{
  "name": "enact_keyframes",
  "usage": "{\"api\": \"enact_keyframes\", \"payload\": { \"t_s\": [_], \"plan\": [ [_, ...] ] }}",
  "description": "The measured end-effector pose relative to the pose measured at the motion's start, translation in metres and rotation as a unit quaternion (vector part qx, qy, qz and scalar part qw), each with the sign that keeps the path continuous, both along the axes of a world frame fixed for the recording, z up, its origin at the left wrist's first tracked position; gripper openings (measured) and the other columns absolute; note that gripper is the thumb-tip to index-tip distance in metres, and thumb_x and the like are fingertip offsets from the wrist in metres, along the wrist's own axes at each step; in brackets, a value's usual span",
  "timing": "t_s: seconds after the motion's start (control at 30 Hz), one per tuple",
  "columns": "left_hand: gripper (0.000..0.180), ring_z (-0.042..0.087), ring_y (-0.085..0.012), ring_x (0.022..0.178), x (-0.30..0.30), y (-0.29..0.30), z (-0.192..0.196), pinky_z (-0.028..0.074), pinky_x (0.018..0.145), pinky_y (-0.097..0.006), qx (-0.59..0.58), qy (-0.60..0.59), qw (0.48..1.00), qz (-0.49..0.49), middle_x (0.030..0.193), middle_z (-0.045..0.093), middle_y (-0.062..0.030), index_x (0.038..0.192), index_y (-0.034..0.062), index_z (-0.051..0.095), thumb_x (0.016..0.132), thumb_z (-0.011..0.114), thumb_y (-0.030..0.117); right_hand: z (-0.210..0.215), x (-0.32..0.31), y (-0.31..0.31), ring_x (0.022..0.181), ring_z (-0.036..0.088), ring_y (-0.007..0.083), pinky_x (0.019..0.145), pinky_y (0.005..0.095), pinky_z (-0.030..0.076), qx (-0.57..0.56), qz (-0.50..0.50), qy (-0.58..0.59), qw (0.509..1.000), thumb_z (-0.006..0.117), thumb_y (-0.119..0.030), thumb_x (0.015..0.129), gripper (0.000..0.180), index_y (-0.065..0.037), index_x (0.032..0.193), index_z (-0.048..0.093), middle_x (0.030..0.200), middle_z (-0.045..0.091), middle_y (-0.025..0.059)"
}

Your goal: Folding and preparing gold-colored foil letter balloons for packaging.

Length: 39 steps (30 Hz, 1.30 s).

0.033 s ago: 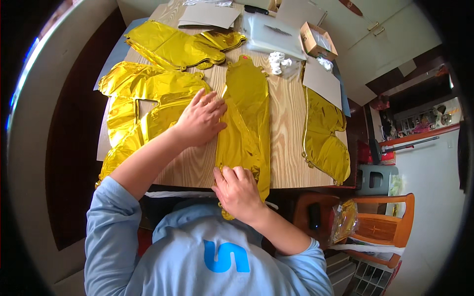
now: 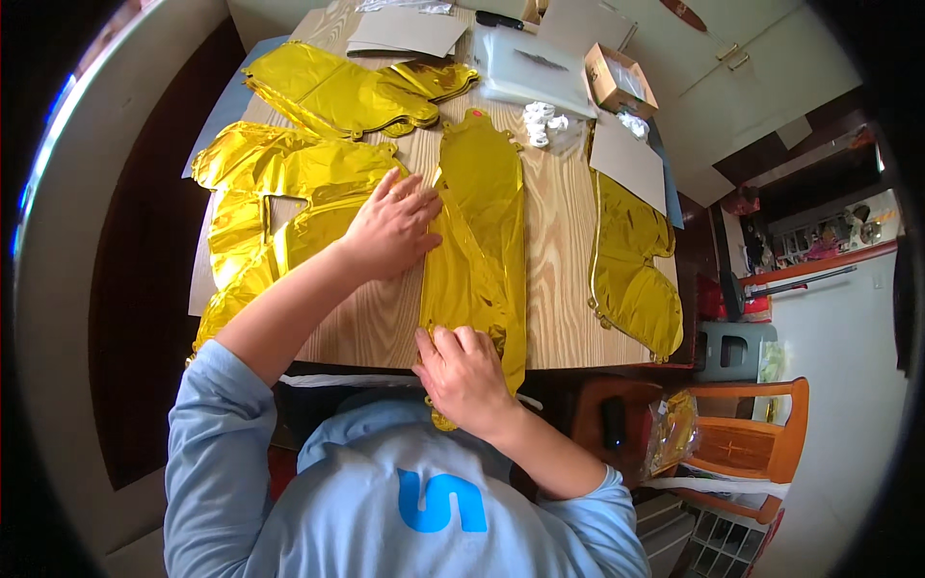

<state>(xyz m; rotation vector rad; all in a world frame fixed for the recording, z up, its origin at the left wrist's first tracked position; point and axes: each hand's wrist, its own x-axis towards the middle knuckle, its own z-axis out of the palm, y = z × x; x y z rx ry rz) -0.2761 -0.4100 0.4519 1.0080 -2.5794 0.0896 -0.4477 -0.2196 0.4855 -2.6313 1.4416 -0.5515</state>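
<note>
A flat, deflated gold foil balloon [image 2: 479, 222] lies lengthwise on the table in front of me. Its near end hangs over the table's front edge. My left hand [image 2: 393, 226] rests with fingers spread at its left edge, the fingertips touching the foil. My right hand [image 2: 465, 374] is closed over the balloon's near end, fingers bent against the foil; what lies under the palm is hidden. To the left, partly beneath my left forearm, is a wrinkled gold foil balloon [image 2: 246, 178] with a rectangular opening. Beyond it sits a stack of flat gold foil balloons [image 2: 332, 87].
At the right lie more gold foil balloons [image 2: 636, 279], partly under a grey card [image 2: 628, 162]. At the back are clear plastic bags [image 2: 530, 67], crumpled white scraps [image 2: 541, 125], a small cardboard box [image 2: 621, 82] and card sheets [image 2: 409, 32]. A wooden chair [image 2: 742, 438] stands right of me.
</note>
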Motion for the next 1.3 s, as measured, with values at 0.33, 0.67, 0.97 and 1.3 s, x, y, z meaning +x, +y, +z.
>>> {"api": "enact_keyframes", "payload": {
  "t_s": [0.33,0.67,0.97,1.3],
  "plan": [
    [0.046,0.044,-0.0291,0.143,-0.01,-0.046,0.014,0.017,0.126,-0.054,0.067,-0.032,0.997,0.031,0.138,0.061,-0.0074,0.132,0.0107,0.063,0.095,0.064,0.038,-0.001,0.0,0.001,0.096,0.053,0.0259,0.084,0.0406,0.045,0.001,-0.007,0.005,1.0,0.08,-0.023,0.079,0.051,-0.001,0.123,0.068,0.103,0.059,0.0078],
    [0.062,0.036,-0.035,0.149,-0.001,0.039,0.009,0.019,0.125,-0.053,0.049,0.048,0.997,0.024,0.155,0.046,-0.019,0.147,0.003,0.049,0.097,0.063,0.038,0.001,-0.005,0.005,0.099,0.056,0.0274,0.087,0.0422,0.046,0.001,-0.037,-0.073,0.997,0.078,-0.02,0.082,0.047,-0.004,0.125,0.068,0.109,0.061,0.0084],
    [0.071,0.027,-0.0381,0.153,-0.009,0.041,0.013,0.015,0.126,-0.052,0.088,-0.012,0.994,0.057,0.16,0.037,-0.0243,0.15,-0.0056,0.041,0.101,0.055,0.044,0.017,-0.097,-0.039,0.107,0.064,0.0321,0.096,0.0439,0.049,-0.057,-0.122,-0.123,0.983,0.071,-0.014,0.09,0.029,-0.001,0.117,0.07,0.119,0.068,0.0138],
    [0.08,0.026,-0.039,0.154,-0.008,0.043,0.001,0.016,0.126,-0.052,0.084,0.009,0.996,0.03,0.163,0.033,-0.0237,0.155,-0.0026,0.036,0.099,0.058,0.05,-0.011,-0.104,-0.066,0.124,0.057,0.0299,0.108,0.0426,0.044,-0.017,-0.092,-0.066,0.993,0.071,-0.018,0.091,0.031,-0.003,0.118,0.072,0.13,0.065,0.0119]
  ]
}}
